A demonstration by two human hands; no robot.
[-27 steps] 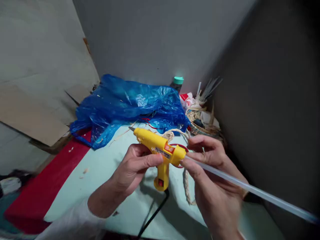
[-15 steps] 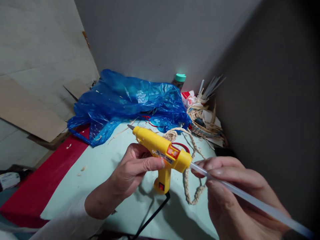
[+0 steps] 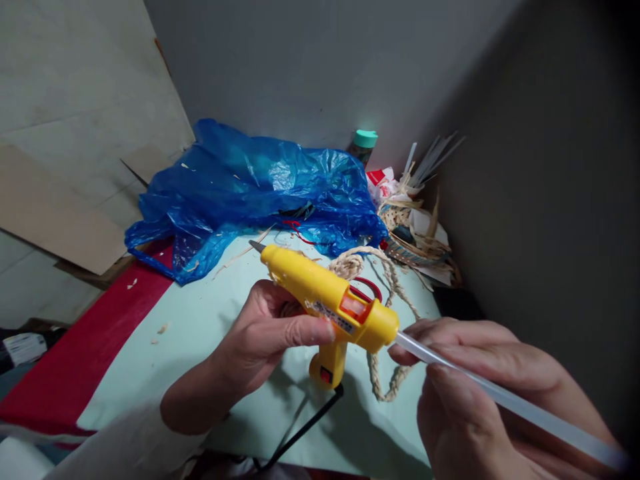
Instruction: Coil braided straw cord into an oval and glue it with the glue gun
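Note:
My left hand [image 3: 270, 333] is closed around the body of a yellow glue gun [image 3: 305, 280], thumb on its near side. The gun's dark nozzle points up and left, and a black cord leaves the bottom of its handle beside a red switch. Between the thumb and fingers of my right hand [image 3: 480, 387] lies a translucent glue stick [image 3: 505, 393]. Its far end meets the rear opening of the gun; how deep it sits inside is hidden. Behind the gun, a braided straw cord [image 3: 383, 387] lies looped on the table.
A crumpled blue plastic bag [image 3: 260, 180] covers the table's back. To its right are a jar with a turquoise lid [image 3: 366, 139], a woven basket [image 3: 400, 250] and several glue sticks [image 3: 435, 160]. Grey walls [image 3: 320, 73] rise behind. Red cloth [image 3: 90, 353] edges the left side.
The camera view has shifted slightly. The gun's rear end and my right hand with the glue stick sit a little further right; both hands keep their hold.

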